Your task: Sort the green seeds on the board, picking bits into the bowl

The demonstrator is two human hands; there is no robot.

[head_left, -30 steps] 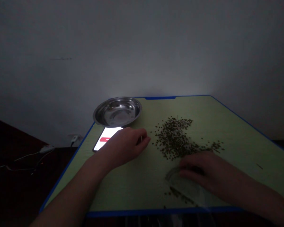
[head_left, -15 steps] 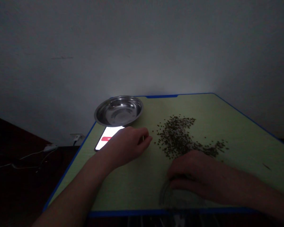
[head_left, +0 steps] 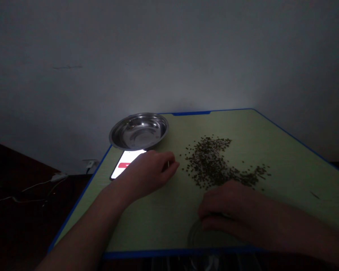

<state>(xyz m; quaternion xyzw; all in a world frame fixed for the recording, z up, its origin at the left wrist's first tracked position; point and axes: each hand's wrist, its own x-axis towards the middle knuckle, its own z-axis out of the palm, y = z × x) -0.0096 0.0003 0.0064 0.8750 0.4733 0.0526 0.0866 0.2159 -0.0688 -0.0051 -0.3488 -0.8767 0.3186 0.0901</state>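
Note:
My left hand (head_left: 155, 171) hovers at the left of a scattered heap of small dark grains (head_left: 206, 162) mixed with white ones. Its thumb and index finger are pinched together; whatever they hold is too small to make out. At the near side of the heap is my right hand (head_left: 231, 207), its thumb and fingers also drawn together. Beneath it, a clear round dish (head_left: 194, 235) lies by the table's front edge, dim and partly covered by the hand. I cannot tell what the right fingers hold.
A shiny metal bowl (head_left: 139, 131) stands at the table's back left corner. In front of it a lit phone (head_left: 120, 171) lies partly under my left arm. The pale green table (head_left: 260, 128) has a blue rim. Cables (head_left: 35, 184) run on the left.
The whole view has shifted slightly, so the table and bowl appear a little further left. Both hands keep nearly the same pose, and the heap looks much the same.

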